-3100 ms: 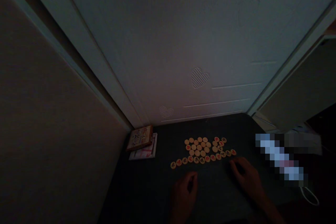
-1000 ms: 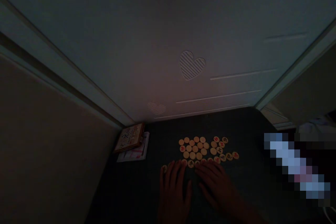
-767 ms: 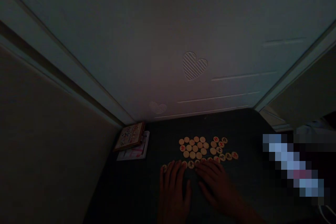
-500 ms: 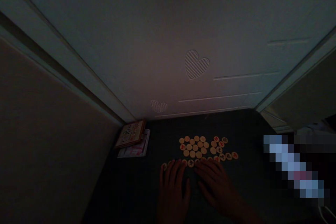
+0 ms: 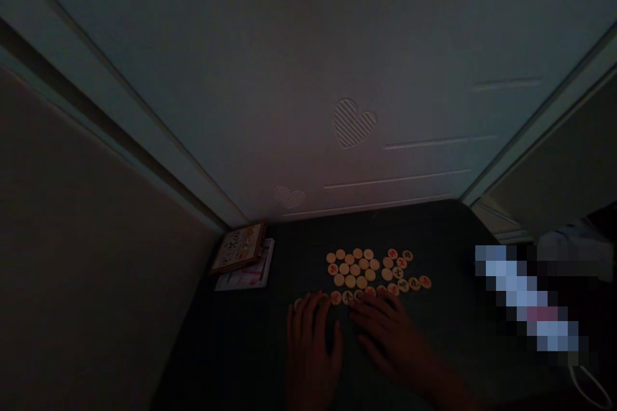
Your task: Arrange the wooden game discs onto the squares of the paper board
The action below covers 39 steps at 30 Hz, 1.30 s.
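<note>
A row of round Chinese chess pieces, marked with red or black characters, runs across the dark table. At its left part lies my left hand, palm down and fingers extended, the fingertips covering some pieces. My right hand is also palm down, its spread fingers reaching the middle of the row and partly hiding pieces there. Neither hand grips a piece. Beyond the row sits a cluster of pieces, mostly showing plain faces. A smaller group, several with red or black characters, lies to its right.
At the table's back left corner, a wooden box with characters on its lid rests on a printed booklet. A white panel with embossed hearts rises behind the table. A blurred, pixelated bright object is at the right.
Both hands have drawn back slightly toward me, and the right one has slid a little left. More of the row shows above the fingers. The camera view has shifted a little.
</note>
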Tool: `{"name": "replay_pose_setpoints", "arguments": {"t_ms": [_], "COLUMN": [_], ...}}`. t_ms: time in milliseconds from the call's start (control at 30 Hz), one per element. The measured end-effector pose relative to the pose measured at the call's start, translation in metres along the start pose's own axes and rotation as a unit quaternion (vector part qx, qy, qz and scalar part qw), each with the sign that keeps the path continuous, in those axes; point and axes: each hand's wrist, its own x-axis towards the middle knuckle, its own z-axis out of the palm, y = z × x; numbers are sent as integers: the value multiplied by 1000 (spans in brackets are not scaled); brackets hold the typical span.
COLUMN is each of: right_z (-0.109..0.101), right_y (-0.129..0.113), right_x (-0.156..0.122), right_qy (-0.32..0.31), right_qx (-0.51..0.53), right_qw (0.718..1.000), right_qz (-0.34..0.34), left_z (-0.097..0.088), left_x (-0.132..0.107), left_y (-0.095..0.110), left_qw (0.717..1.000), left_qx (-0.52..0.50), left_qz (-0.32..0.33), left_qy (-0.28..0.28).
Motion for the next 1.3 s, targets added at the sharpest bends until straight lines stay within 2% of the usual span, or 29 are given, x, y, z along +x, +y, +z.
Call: {"name": "replay_pose_setpoints", "arguments": {"t_ms": [167, 267, 400, 500, 600, 700, 767, 833, 900, 967, 1133, 1200, 1300], "right_z": [6, 8, -7, -32, -58, -78, -87, -92, -94, -93, -92, -93, -96], "right_y": [7, 13, 27, 47, 73, 93, 102, 109, 115, 122, 144, 153, 162], "right_x": [-7, -11, -7, 5, 26, 55, 74, 88, 94, 93, 83, 84, 89], "right_qy": [72, 151, 236, 252, 211, 84, -19, -114, -169, -186, -184, -180, -169], "right_qx": [33, 61, 98, 118, 136, 156, 149, 126, 106, 96, 64, 53, 41], "right_qw": [997, 984, 954, 938, 933, 953, 964, 960, 949, 941, 933, 931, 932], "right_qz": [23, 73, 156, 206, 256, 246, 219, 224, 246, 265, 302, 312, 318], "left_z": [1, -10, -36, -47, -44, -31, -22, -15, -10, -8, -10, -13, -17], "left_x": [0, 8, 45, 85, 123, 149, 158, 162, 162, 160, 158, 160, 163], "left_y": [1, -4, -24, -42, -51, -49, -47, -46, -48, -51, -56, -53, -43], "left_qw": [999, 995, 991, 983, 971, 956, 946, 939, 935, 932, 931, 933, 944], "left_qx": [-41, -84, -127, -172, -197, -217, -234, -255, -267, -271, -269, -262, -248], "left_qz": [-17, -35, -27, -10, -10, -7, -11, -24, -40, -57, -82, -70, -12], "left_qy": [24, 40, 11, -62, -132, -199, -224, -230, -231, -231, -234, -236, -218]}}
